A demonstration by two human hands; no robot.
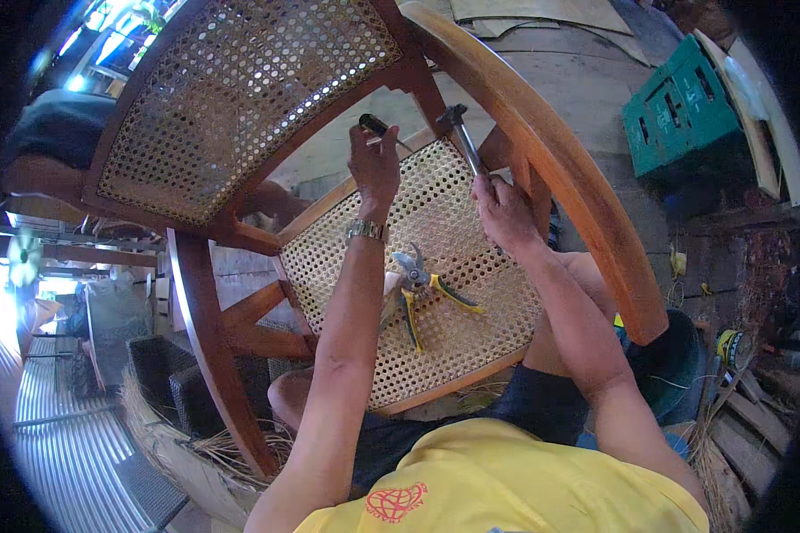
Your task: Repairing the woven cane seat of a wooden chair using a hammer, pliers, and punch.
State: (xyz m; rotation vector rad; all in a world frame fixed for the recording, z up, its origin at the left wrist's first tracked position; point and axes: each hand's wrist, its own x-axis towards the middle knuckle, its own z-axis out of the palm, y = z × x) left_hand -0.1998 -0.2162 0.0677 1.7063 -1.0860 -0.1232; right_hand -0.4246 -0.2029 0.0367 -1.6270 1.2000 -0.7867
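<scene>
Where my left hand [375, 164] stands over the back edge of the cane seat [471, 346]: one dark-handled tool [373, 124], held in curled fingers; long axis slanting upper left to lower right, thin end seemingly toward the back right corner, tip too small for me to make out over the feed. One hammer [468, 145], handle wrapped in my right hand [505, 213] by the right edge; long axis running up and leftward from the fist, head near the back right corner. Governing relation, in my judgement: hammer head to the right of the tool, near but apart. One pair of shears [416, 279], mid-seat, unheld; blades toward the back edge, handles spread toward the front; left forearm nearest.
</scene>
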